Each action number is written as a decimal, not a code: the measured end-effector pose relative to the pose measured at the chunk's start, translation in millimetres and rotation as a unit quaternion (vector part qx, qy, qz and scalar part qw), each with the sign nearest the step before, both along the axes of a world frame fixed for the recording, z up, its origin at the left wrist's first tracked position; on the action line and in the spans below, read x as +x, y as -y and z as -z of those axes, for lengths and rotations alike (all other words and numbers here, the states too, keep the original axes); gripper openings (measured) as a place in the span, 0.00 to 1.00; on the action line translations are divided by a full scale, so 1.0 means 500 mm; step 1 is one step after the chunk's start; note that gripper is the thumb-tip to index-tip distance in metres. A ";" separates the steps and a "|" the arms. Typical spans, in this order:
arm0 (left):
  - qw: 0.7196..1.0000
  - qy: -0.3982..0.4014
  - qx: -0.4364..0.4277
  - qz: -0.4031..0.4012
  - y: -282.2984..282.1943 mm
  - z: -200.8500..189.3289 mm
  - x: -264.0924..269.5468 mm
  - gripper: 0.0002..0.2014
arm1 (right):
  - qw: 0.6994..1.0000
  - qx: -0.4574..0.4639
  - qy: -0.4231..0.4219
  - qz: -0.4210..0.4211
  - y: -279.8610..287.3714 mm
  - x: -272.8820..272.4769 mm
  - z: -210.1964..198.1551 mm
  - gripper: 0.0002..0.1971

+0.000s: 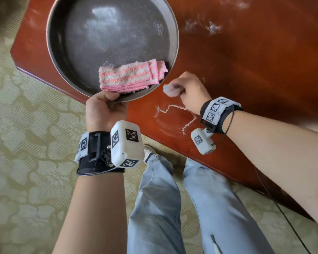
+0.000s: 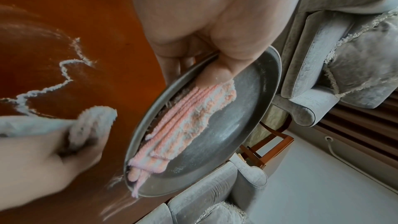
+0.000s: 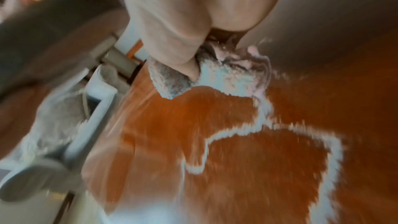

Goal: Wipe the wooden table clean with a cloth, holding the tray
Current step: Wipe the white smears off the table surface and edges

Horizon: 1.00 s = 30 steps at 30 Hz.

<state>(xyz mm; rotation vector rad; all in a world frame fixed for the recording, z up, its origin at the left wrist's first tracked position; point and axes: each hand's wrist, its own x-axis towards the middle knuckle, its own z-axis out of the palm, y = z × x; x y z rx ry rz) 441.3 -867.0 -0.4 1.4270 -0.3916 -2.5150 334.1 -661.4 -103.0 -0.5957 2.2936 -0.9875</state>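
A round dark metal tray (image 1: 84, 43) is held over the table's near corner. My left hand (image 1: 105, 109) grips its near rim, thumb inside on the rim (image 2: 224, 67), fingers underneath. A folded pink-and-white cloth (image 1: 132, 76) lies in the tray near that rim (image 2: 183, 125). My right hand (image 1: 191, 88) clutches a bunched pale cloth (image 1: 171, 89) and presses it on the reddish wooden table (image 1: 255, 70), just right of the tray (image 3: 226, 74). Thin lines of white powder (image 1: 174, 114) trail on the wood beside the right wrist (image 2: 64, 72) (image 3: 237, 134).
More white powder smears (image 1: 209, 27) lie on the table's far right. The table edge (image 1: 154, 142) runs diagonally above my jeans-clad legs (image 1: 173, 198) and a patterned carpet (image 1: 26, 162). Grey upholstered armchairs (image 2: 344, 57) stand beyond the tray in the left wrist view.
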 end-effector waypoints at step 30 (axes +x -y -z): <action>0.993 0.022 -0.016 -0.111 -0.173 0.013 -0.080 0.19 | 0.952 0.275 -0.129 0.016 -0.151 -0.156 0.035 0.23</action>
